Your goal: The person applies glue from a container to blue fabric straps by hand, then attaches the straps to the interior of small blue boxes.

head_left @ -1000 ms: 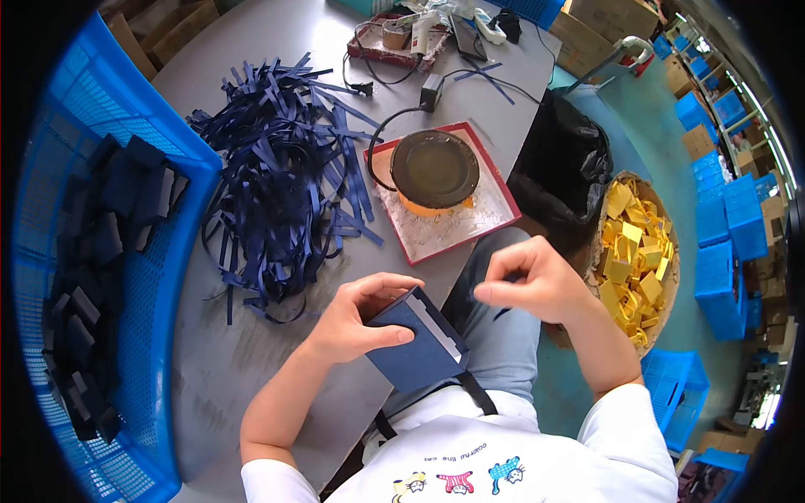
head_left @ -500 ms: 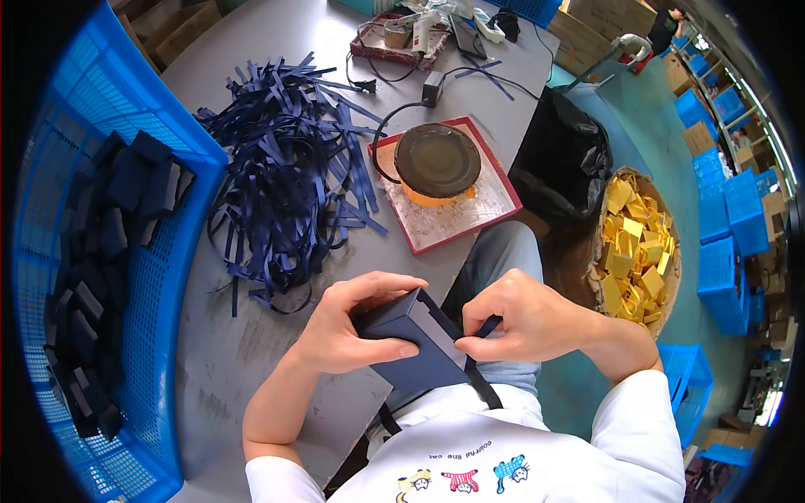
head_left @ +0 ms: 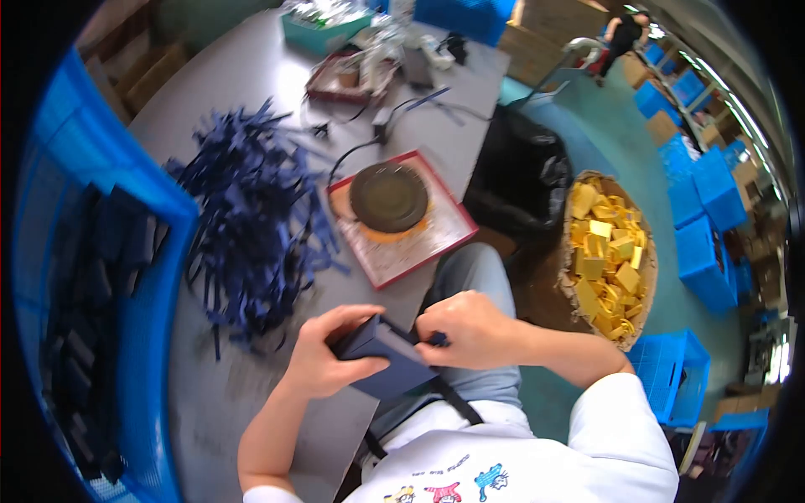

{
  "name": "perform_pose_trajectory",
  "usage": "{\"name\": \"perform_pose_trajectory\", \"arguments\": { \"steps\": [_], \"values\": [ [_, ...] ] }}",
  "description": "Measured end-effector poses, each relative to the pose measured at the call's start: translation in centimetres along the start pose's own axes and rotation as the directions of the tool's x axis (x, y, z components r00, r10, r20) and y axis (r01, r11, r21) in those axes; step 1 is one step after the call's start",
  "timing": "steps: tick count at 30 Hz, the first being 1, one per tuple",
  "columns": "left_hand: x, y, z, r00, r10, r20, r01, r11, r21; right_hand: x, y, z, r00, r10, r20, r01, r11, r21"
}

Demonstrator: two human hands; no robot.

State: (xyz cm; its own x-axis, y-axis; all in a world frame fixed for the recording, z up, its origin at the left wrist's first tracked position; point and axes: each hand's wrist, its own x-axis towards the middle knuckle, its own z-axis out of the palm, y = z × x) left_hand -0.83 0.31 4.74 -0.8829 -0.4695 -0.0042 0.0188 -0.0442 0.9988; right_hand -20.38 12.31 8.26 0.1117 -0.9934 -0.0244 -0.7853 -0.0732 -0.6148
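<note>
A dark blue box (head_left: 387,362) is held over my lap, gripped by my left hand (head_left: 323,352) with the thumb on its near face and the fingers at its upper edge. At the box's right side, my right hand (head_left: 470,331) is closed on a dark blue ribbon (head_left: 438,339), of which a small piece shows between the fingers. Farther up on the table, a round dark-topped pot (head_left: 388,197) stands in a red-rimmed tray (head_left: 463,220). Left of it lies a large heap of dark blue ribbons (head_left: 251,218).
A blue crate (head_left: 155,335) with dark boxes (head_left: 80,352) stands at the left. Right of the table (head_left: 226,419) are a black bag (head_left: 521,172) and a carton of yellow pieces (head_left: 608,260). A person (head_left: 625,38) is far back at the upper right.
The view has shifted, so the table items appear lower and farther left. Both hands still hold the box and ribbon; my right fingers are curled more tightly at the box's edge.
</note>
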Motion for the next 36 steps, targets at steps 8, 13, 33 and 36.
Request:
{"name": "perform_pose_trajectory", "arguments": {
  "steps": [8, 13, 33, 36],
  "values": [
    [0.5, -1.2, 0.2, 0.987, -0.073, 0.142, 0.101, 0.974, -0.204, -1.9, 3.0, -2.4, 0.966, 0.144, -0.215, -0.005, 0.842, 0.539],
    [0.9, -4.2, 2.2, 0.899, -0.197, 0.392, 0.293, 0.935, -0.202, -1.0, 6.1, -1.6, 0.865, 0.095, -0.493, -0.059, 0.994, 0.088],
    [1.4, -6.4, 1.9, 0.799, -0.184, 0.573, 0.307, 0.943, -0.126, 5.8, 11.8, -4.0, 0.880, 0.427, -0.209, -0.469, 0.852, -0.233],
    [1.5, -6.5, 1.8, 0.791, -0.191, 0.581, 0.321, 0.938, -0.129, 6.8, 11.6, -4.1, 0.889, 0.454, -0.064, -0.447, 0.829, -0.336]
  ]
}}
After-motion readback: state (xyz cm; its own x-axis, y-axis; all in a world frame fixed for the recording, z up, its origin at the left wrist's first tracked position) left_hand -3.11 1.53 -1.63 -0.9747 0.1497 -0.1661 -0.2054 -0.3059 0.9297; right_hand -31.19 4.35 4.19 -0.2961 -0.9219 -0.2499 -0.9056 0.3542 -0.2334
